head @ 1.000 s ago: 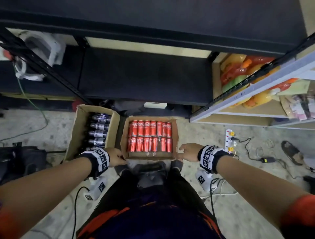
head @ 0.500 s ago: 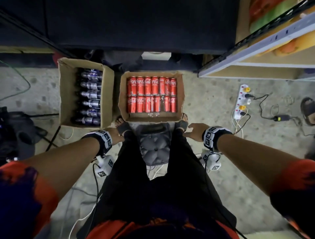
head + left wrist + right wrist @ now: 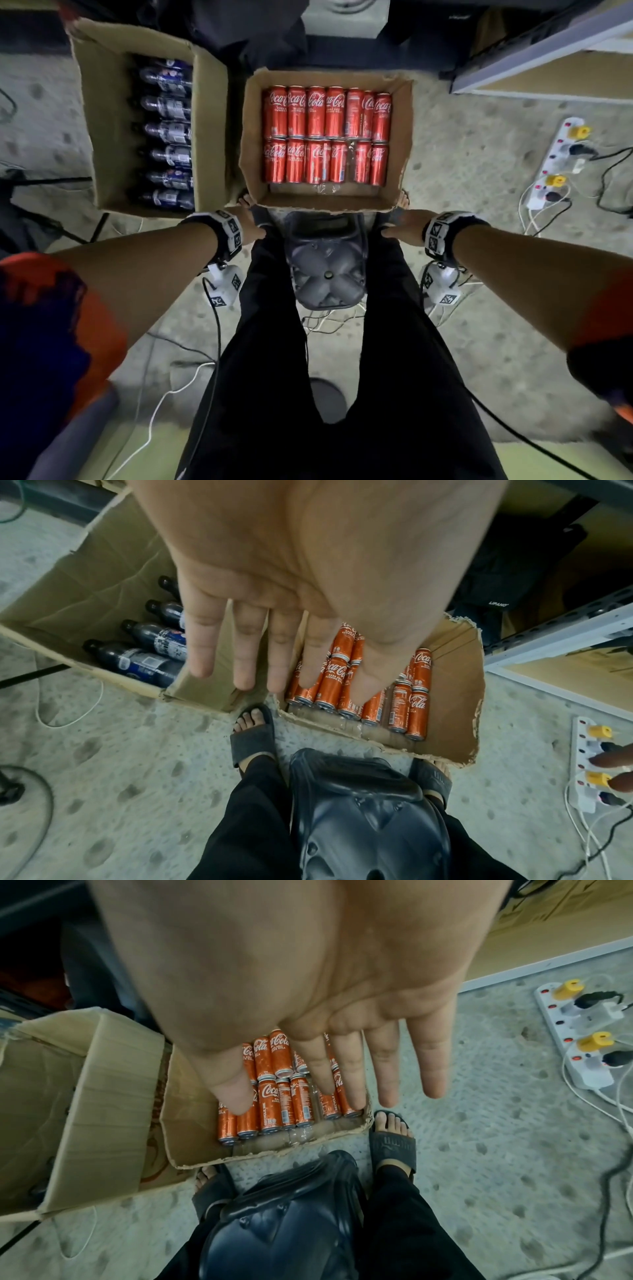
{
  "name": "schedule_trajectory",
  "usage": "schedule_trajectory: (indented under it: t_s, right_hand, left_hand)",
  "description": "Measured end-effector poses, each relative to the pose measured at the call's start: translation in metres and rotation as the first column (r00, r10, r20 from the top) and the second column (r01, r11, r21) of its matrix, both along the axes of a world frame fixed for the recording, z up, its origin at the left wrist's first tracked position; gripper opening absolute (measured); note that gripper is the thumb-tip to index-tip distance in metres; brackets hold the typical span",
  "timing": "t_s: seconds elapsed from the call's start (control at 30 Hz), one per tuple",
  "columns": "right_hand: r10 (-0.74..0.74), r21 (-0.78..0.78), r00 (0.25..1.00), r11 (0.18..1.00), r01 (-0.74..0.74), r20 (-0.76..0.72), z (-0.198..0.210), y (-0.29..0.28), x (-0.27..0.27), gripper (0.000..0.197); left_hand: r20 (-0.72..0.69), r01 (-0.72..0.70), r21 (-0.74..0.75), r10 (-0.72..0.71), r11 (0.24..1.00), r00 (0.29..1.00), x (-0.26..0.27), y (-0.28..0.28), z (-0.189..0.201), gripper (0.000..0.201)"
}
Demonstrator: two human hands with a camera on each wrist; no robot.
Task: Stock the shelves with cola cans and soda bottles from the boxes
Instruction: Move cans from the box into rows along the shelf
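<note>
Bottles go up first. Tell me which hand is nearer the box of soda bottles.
Left. The left hand hangs just past the box of soda bottles' near corner; the right hand is beyond the can box.

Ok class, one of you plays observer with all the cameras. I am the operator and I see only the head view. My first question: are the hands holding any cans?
Observer: No. The left wrist view shows the left hand with straight, spread fingers, holding nothing.
Operator: And the other one?
Observer: The right hand is also flat and empty, held above the cola cans.
Operator: How do the bottles lie?
Observer: The soda bottles lie on their sides, black caps pointing into the empty half of their box.
</note>
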State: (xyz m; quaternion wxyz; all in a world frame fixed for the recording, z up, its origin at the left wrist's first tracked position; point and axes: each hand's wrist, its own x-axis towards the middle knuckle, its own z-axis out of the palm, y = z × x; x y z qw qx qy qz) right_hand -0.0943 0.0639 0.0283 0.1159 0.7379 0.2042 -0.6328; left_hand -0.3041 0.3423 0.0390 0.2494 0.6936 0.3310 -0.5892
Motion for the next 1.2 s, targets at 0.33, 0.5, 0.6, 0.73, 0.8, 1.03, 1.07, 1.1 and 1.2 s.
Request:
schedule_trajectory:
  t_s: [0.33,0.5,0.6,0.73,0.8,1.03,1.07,1.1,1.2]
  right_hand:
    - [-0.234,0.256,0.971,0.937,0.236,-0.036,-0.111,0.04,-0.008,0.048]
    - [-0.12,0.204,0.991,0.97,0.131,-0.067,-0.166,0.068,-0.006,0.039]
    - [-0.062,0.16,0.997,0.985,0.067,-0.037,-0.196,0.087,-0.006,0.04]
    - [-0.102,0.138,0.995,0.985,0.099,0.014,-0.24,0.099,-0.01,0.078]
    - [-0.085,0.135,0.996,0.988,0.08,0.025,-0.256,0.107,-0.01,0.078]
    - [-0.195,0.222,0.981,0.955,0.195,-0.023,-0.293,0.14,-0.004,0.052]
    - [-0.212,0.227,0.977,0.951,0.209,-0.01,-0.31,0.143,-0.005,0.052]
    - [-0.257,0.217,0.966,0.943,0.25,0.003,-0.325,0.147,-0.007,0.052]
    - [-0.445,0.232,0.896,0.871,0.434,-0.005,-0.361,0.16,-0.015,0.053]
  left_hand:
    - [0.091,0.001,0.028,-0.004,1.0,0.996,0.029,0.011,-0.111,0.028]
    - [0.144,-0.098,0.025,0.094,0.995,0.985,0.042,0.022,-0.169,0.025]
    - [0.215,-0.212,0.004,0.206,0.977,0.955,0.05,0.027,-0.197,0.031]
    - [0.282,-0.256,-0.001,0.245,0.967,0.927,0.062,0.037,-0.231,0.032]
    - [0.308,-0.278,-0.017,0.269,0.96,0.912,0.065,0.041,-0.251,0.032]
    - [0.423,-0.343,0.022,0.302,0.939,0.854,0.078,0.039,-0.298,0.017]
    - [0.454,-0.341,0.043,0.286,0.939,0.844,0.079,0.038,-0.307,0.019]
    - [0.47,-0.348,0.058,0.282,0.936,0.836,0.081,0.038,-0.316,0.021]
    - [0.491,-0.426,0.054,0.348,0.903,0.799,0.086,0.036,-0.339,0.026]
